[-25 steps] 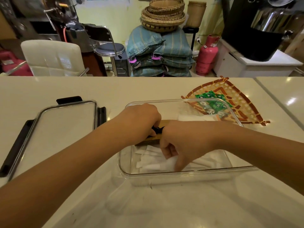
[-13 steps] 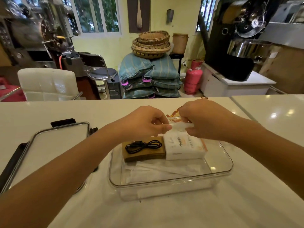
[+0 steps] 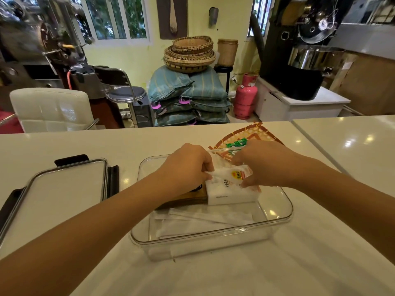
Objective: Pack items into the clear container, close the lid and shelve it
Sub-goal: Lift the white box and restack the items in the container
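Note:
The clear container (image 3: 277, 220) sits open on the white counter in front of me. Inside lie white paper sachets (image 3: 203, 221), a brown card with a black cable (image 3: 183, 198), mostly hidden by my left arm, and a white tissue pack (image 3: 226, 195). Above the tissue pack both hands pinch a small white packet with a yellow and red label (image 3: 232, 176): my left hand (image 3: 188, 167) holds its left end, my right hand (image 3: 265, 165) its right end. The clear lid with black clips (image 3: 64, 189) lies flat to the left of the container.
A woven fan-shaped tray (image 3: 254, 133) with green packets (image 3: 238, 144) lies just behind the container. Past the counter's far edge stand a white chair (image 3: 51, 110), a stool (image 3: 126, 95), stacked sacks with baskets (image 3: 190, 88) and a pink gas cylinder (image 3: 244, 97).
My hands left the cable card in the container, rose to the tray behind it, and now come down holding a small labelled packet over the tissue pack. The camera tilted up.

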